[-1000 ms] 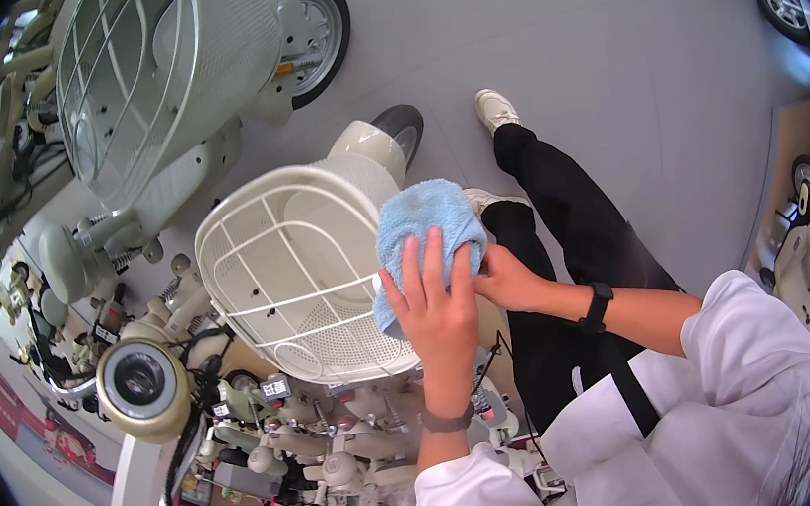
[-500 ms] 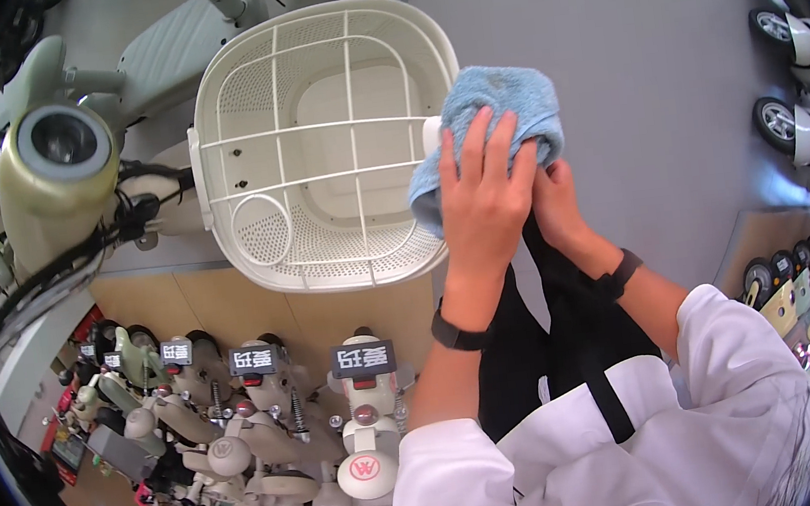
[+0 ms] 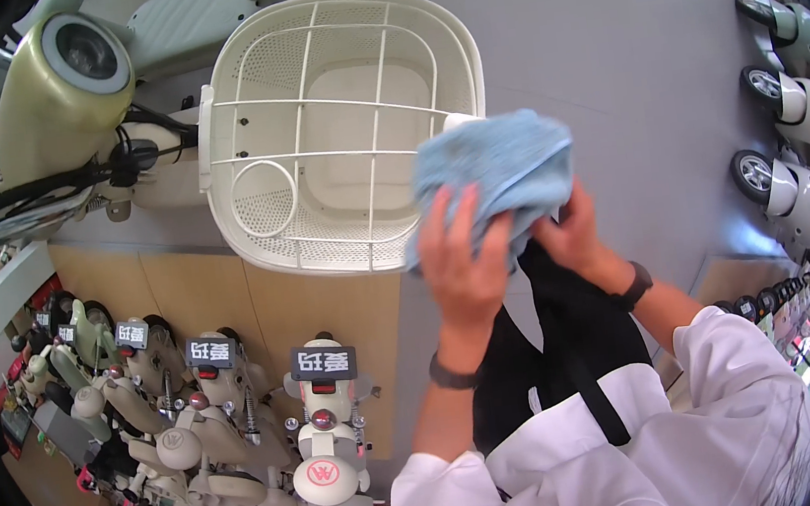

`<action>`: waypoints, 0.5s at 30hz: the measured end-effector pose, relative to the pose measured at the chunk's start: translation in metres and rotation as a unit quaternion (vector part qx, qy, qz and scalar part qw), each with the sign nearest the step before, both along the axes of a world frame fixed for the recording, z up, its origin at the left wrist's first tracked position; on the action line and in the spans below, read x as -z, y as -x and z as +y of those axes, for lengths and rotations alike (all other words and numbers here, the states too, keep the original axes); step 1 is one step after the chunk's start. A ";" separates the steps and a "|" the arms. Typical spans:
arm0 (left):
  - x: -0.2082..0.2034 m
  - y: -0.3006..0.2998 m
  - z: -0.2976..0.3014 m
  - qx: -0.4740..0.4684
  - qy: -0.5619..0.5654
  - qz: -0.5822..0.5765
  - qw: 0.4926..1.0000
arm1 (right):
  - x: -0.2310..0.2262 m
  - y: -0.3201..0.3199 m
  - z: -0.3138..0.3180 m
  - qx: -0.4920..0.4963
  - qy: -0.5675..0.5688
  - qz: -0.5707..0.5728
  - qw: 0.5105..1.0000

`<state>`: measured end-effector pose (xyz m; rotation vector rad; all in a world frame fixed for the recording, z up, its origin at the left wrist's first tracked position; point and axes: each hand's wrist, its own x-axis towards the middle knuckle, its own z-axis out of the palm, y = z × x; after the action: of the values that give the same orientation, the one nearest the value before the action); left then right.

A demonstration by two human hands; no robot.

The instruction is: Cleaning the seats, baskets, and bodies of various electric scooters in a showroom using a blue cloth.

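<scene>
A light blue cloth (image 3: 494, 158) is bunched up in front of me, with a greyish smudge on its upper part. My left hand (image 3: 466, 261) grips the cloth's near side, fingers bent over it and smeared by motion. At its right edge, my right hand (image 3: 574, 229) pinches the fabric; some fingers are hidden behind it. Just beyond and to the left is a cream basket (image 3: 227, 223) with a white wire grid lid (image 3: 328, 102). The cloth covers the basket's near right corner in view; whether it touches the basket I cannot tell.
The basket is mounted on a scooter with a round headlight (image 3: 87, 51) and black cables (image 3: 29, 201) on the left. Several scooters (image 3: 323, 412) stand by a wooden panel (image 3: 199, 286) at lower left. More scooters (image 3: 798, 198) line the right side of the grey floor.
Both hands have drawn the cloth down, nearer to me, and loosened its folds. My view has shifted, so the headlight and basket sit higher and the headlight farther right.
</scene>
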<state>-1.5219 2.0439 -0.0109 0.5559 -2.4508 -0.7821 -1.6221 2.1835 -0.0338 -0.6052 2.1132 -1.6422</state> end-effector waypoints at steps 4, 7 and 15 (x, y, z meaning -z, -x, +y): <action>0.018 -0.081 -0.005 -0.185 -0.019 -0.002 0.982 | -0.015 -0.018 -0.044 -0.327 -0.052 0.228 0.916; 0.047 -0.107 0.018 -0.323 -0.415 0.219 0.822 | -0.011 -0.040 -0.082 -0.438 0.010 0.299 0.848; 0.156 -0.094 0.031 -0.315 -0.133 -0.216 0.915 | 0.007 -0.077 -0.149 -0.543 -0.155 0.536 0.627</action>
<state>-1.4277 2.0754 -0.1667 1.6747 -2.2942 -0.7656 -1.5451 2.0340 -0.0413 -2.4934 1.6625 -0.0824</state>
